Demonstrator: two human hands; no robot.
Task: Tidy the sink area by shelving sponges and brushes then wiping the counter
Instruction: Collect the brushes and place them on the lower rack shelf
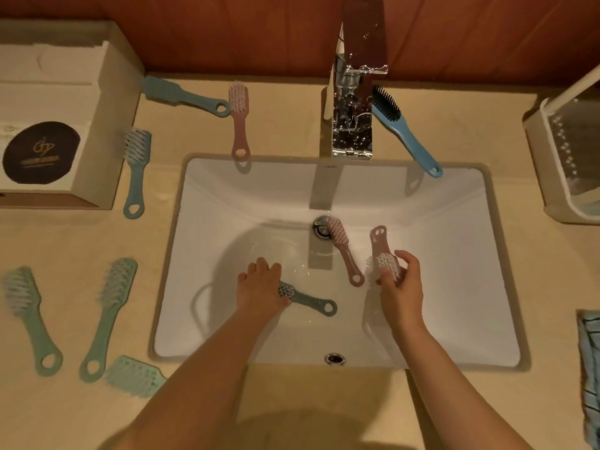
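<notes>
Reaching into the white sink (438,222), both hands are on brushes. The left hand (259,287) lies low in the basin with its fingers curled over the bristle head of a dark teal brush (308,300), gripping it; the brush lies on the sink floor with its looped handle pointing right. The right hand (401,287) pinches a pink brush (381,251) by its bristle head, lifted off the basin, handle pointing away from the person. A second pink brush (345,254) lies between the hands, its head touching the drain (319,227).

On the bench (292,131), a blue brush with black bristles (402,131) rests just beside the tap (352,102), its handle end overhanging the sink rim. Left of the tap a third pink brush (239,121) lies with its handle toward the sink, its head touching the loop of a grey-blue brush (181,95). A pale blue brush (136,170) lies beside a cardboard box (48,125). Nearer the person on the left are two green brushes (31,319) (108,316) and a mint brush head (134,375). A white rack (539,151) stands on the right, and a blue cloth (589,368) lies at the right edge.
</notes>
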